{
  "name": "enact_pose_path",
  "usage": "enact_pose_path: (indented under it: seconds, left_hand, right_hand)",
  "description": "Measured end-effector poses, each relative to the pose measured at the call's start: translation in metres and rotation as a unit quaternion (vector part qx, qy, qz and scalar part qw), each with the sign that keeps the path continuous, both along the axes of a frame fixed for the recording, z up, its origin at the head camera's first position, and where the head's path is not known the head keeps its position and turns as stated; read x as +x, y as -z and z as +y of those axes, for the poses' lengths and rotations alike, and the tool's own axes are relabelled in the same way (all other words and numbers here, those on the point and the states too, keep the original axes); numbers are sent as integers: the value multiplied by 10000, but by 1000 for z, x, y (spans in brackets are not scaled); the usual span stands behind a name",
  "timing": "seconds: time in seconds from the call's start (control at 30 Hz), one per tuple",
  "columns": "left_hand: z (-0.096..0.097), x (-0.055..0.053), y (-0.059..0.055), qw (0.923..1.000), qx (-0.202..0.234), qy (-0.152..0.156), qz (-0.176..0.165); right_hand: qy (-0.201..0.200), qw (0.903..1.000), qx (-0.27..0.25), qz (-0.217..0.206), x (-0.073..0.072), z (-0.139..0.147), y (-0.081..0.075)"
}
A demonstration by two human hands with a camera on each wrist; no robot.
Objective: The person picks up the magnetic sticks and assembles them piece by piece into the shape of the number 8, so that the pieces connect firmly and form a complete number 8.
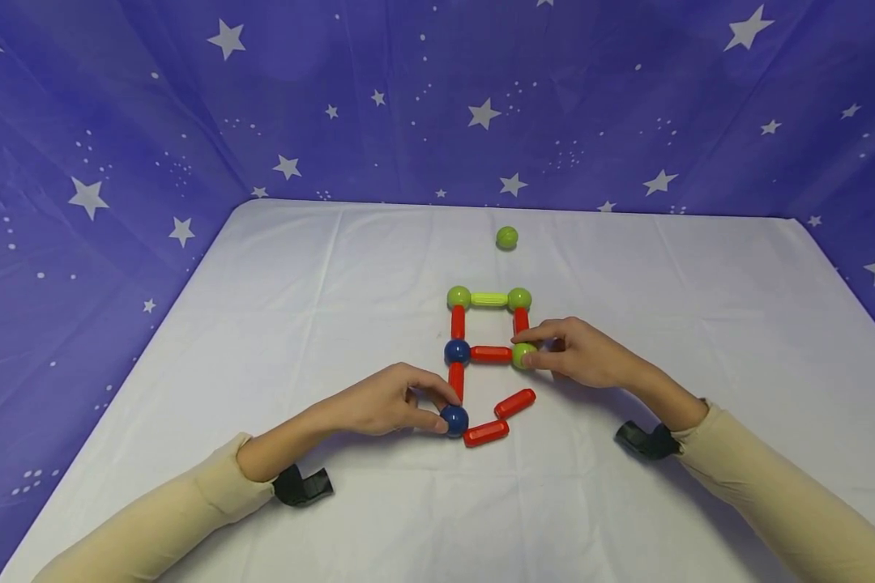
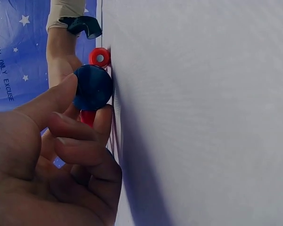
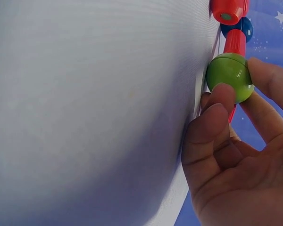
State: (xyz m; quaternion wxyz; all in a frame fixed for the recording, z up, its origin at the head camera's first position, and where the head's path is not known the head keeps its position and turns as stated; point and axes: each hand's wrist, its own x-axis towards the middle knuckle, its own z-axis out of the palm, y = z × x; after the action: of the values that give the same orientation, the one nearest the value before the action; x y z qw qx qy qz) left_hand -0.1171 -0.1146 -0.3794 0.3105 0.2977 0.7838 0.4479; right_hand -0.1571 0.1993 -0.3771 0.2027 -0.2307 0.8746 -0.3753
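A flat frame of balls and magnetic rods lies on the white cloth. My left hand (image 1: 394, 401) pinches the blue ball (image 1: 454, 420) at its near end between thumb and fingers; a red rod (image 1: 455, 379) runs from this ball to another blue ball (image 1: 457, 351). My right hand (image 1: 583, 352) grips the green ball (image 1: 524, 356) at the square's near right corner. Between that ball and the upper blue one lies a red rod (image 1: 491, 355). In the right wrist view, thumb and fingers surround the green ball (image 3: 228, 75). The left wrist view shows the held blue ball (image 2: 93, 87) close up.
Two loose red rods, one (image 1: 514, 403) behind the other (image 1: 486, 433), lie right of the held blue ball. A yellow-green rod (image 1: 489, 300) joins two green balls at the square's far side. Farther back sits a single green ball (image 1: 506, 237). A starry purple curtain (image 1: 437, 97) surrounds the table.
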Motion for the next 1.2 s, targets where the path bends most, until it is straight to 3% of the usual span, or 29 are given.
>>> enact_pose_path:
  seconds: [0.37, 1.2]
  left_hand:
    - [1, 0, -1, 9999, 38, 49, -109]
    - [5, 4, -1, 9987, -199, 52, 477]
  right_hand:
    - [25, 10000, -5, -32, 1, 1, -1]
    - [-26, 9999, -133, 76, 3, 1, -1]
